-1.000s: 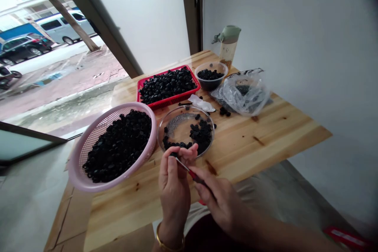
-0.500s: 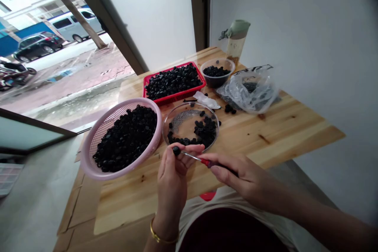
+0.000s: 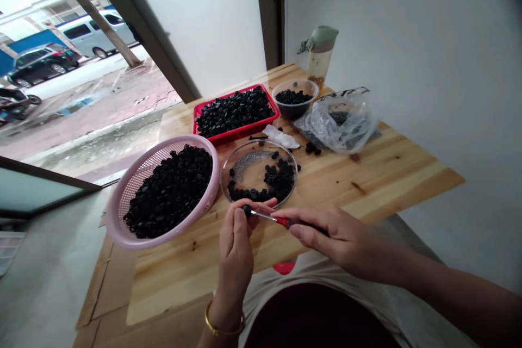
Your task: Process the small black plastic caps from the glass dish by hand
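Note:
My left hand (image 3: 237, 239) pinches a small black piece (image 3: 247, 210) between thumb and fingers, just in front of a clear glass dish (image 3: 244, 165) that holds several more black pieces. My right hand (image 3: 326, 236) grips a thin screwdriver (image 3: 281, 221) with a red and black handle. Its metal tip touches the black piece in my left hand. Both hands hover above the near edge of the wooden table (image 3: 387, 168).
A pink round basket (image 3: 122, 212) full of black pieces stands left of the dish. Behind are a red tray (image 3: 274, 114) of black pieces, a small clear bowl (image 3: 293, 111), a plastic bag (image 3: 342, 119) and a green-lidded bottle (image 3: 320, 51). An open doorway to the street is on the left.
My right hand has swung out to the right, so the screwdriver now lies nearly level. The left hand has kept its pinch on the black piece. The view shifted slightly.

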`<state>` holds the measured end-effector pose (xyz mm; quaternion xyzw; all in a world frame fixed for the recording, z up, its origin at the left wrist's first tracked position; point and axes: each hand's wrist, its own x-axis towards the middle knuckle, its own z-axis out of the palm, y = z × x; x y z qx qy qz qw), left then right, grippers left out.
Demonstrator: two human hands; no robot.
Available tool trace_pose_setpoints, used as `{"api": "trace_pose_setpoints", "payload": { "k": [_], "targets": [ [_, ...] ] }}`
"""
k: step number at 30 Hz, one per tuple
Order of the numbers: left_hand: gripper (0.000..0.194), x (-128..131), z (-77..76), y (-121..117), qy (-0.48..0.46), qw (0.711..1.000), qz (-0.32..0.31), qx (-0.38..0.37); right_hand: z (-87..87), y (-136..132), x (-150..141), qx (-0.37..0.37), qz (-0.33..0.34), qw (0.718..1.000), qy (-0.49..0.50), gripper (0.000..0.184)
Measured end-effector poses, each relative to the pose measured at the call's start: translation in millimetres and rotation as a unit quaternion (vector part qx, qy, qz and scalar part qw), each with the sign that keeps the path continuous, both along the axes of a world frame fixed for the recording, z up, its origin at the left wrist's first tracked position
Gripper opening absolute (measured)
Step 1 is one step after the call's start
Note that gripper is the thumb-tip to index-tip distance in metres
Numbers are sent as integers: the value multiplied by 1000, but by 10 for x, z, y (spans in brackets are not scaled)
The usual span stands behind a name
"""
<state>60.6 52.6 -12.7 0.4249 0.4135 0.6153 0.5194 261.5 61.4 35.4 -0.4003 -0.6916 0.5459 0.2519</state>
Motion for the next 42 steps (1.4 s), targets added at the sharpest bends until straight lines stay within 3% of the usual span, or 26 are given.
{"api": "trace_pose_setpoints", "payload": {
  "k": [15,21,31,35,39,42],
  "targets": [
    [31,242,59,-52,-68,997,28,12,-145,-238,-191,52,-70,995,49,38],
    [32,412,74,-59,-199,977,49,-62,-417,-378,-404,115,-112,983,92,40],
    [33,606,135,-135,-257,960,57,-99,-839,-619,-558,224,-163,956,100,59],
    [34,569,124,-123,-261,958,62,-104,-747,-598,-534,185,-152,965,104,52],
    [33,414,84,-83,-173,980,38,-94,-407,-397,-242,-7,-83,994,73,42],
    [35,301,85,-66,-109,989,33,-96,-179,-235,14,-76,-24,995,63,45]
  ]
}}
